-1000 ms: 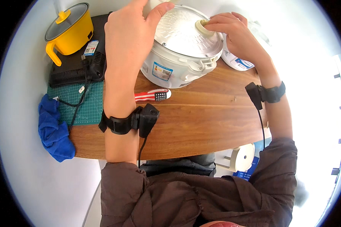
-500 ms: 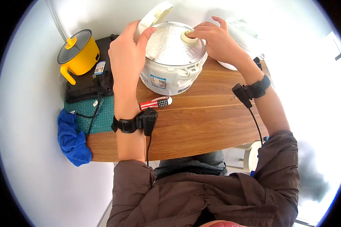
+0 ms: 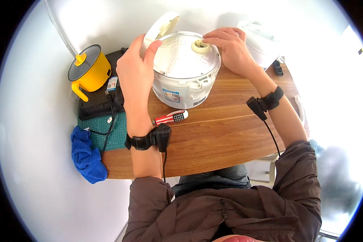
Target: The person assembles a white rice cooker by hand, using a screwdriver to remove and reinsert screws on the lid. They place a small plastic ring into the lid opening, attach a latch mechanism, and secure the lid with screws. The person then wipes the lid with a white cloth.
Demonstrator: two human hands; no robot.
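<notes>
A white rice cooker (image 3: 181, 94) stands toward the back of the table. On top is a shiny round metal plate (image 3: 175, 58) with a cream ring-shaped fitting (image 3: 200, 46) near its far right edge. A curved white cover (image 3: 164, 25) stands tilted up at the cooker's left. My left hand (image 3: 137, 64) grips this cover, thumb on the plate side, other fingers hidden behind it. My right hand (image 3: 232, 46) is over the cooker's right side, its bent fingers drawn together at the ring's upper edge. Anything between those fingertips is too small to make out.
A red-handled screwdriver (image 3: 171, 117) lies before the cooker. To the left are a yellow pot (image 3: 93, 72) on a black case, a green cutting mat (image 3: 119, 131), black cables and a blue cloth (image 3: 84, 155). Another white appliance (image 3: 259, 42) stands behind my right hand.
My right fingertips have come up out of the ring opening to its edge. My left hand keeps its hold on the cover. The whole view has shifted slightly.
</notes>
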